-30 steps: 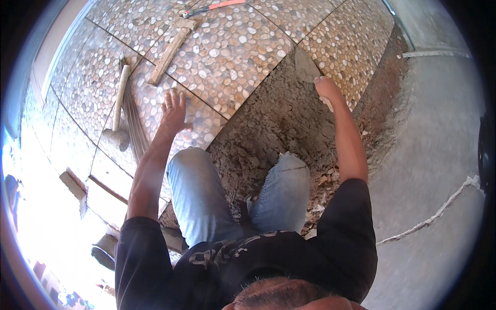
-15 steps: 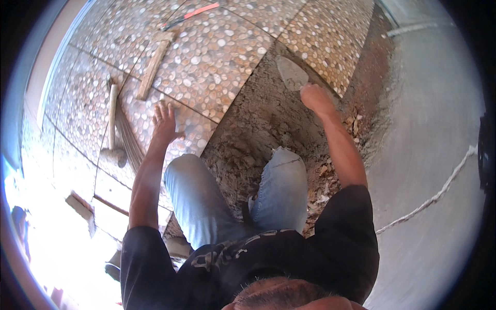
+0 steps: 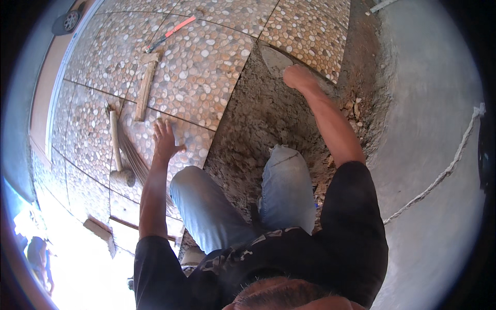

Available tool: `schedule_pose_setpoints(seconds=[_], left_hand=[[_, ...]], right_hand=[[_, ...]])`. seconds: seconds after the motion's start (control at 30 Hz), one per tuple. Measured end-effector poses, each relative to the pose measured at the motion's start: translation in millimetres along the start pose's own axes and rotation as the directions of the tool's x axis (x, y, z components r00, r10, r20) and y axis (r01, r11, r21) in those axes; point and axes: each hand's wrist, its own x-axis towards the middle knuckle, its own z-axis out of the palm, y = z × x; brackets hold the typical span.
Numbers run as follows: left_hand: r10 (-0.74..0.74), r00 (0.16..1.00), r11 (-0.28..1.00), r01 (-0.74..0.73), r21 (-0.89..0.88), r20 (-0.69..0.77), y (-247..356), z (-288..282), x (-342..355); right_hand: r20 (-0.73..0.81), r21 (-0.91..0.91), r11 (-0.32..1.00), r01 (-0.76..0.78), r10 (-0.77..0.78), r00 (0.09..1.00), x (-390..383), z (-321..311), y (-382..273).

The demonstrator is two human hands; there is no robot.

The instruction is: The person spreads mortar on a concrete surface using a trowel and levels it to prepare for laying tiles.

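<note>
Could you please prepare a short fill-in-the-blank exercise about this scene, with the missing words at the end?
The tool in the right hand is a ____. The wooden mallet lies to the ____ of the left hand. The jeans are ____ in colour.

Missing words: trowel; left; blue.

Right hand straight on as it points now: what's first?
With the trowel leading, the right hand would likely meet the pebbled tiles just beyond the tip; depth there is unclear.
</note>
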Motion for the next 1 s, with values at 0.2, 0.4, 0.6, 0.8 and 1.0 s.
schedule_pose_setpoints(seconds=[0.2,0.4,0.6,0.8,1.0], left_hand=[[0.026,1.0,0.999,-0.026,-0.031,-0.015,-1,5,4],[0.026,0.999,0.999,-0.027,-0.036,-0.02,-4,5,2],[0.027,1.0,0.999,-0.027,-0.018,0.007,-1,9,6],[-0.002,1.0,1.0,0.002,-0.023,0.007,-7,9,5],[-0.017,0.999,1.0,0.018,-0.02,0.04,-1,4,7]], right_hand=[[-0.039,-0.023,1.0,0.015,-0.016,0.999,-10,20,64],[-0.251,-0.044,0.999,0.03,-0.041,0.967,-72,56,46],[-0.138,0.08,0.995,-0.058,0.069,0.988,-53,86,87],[0.208,0.916,0.337,-0.218,0.067,0.976,-103,72,49],[0.051,0.986,-0.15,-0.068,-0.115,0.992,-50,94,-8]])
